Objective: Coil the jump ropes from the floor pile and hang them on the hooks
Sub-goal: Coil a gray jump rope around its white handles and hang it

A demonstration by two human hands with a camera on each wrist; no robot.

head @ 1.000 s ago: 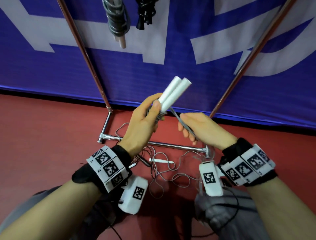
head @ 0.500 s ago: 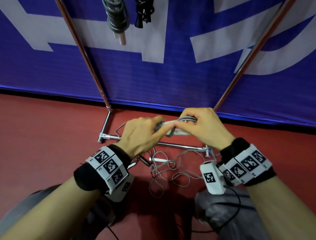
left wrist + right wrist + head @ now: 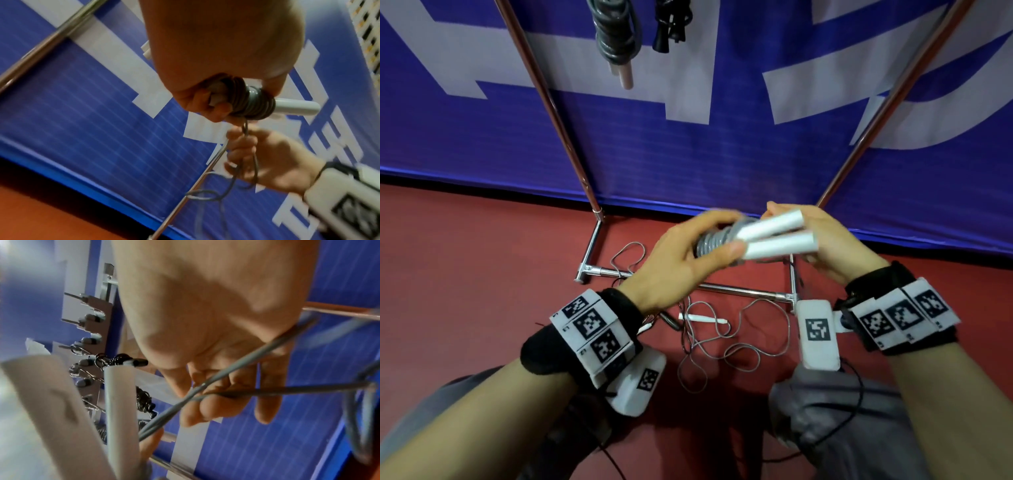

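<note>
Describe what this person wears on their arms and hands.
The left hand and right hand are ungloved, the forearms unsleeved. Each wrist has a black band with white square-code tags, a white tagged camera box and thin black cables.

Hung ropes (image 3: pixel 616 34) cut off above

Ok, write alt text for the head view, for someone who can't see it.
Two hands wind a grey jump rope around its paired white handles: the left hand grips the coil, the right hand sits behind the handles. Below, loose rope lies on the red floor; two coiled ropes hang above.
</note>
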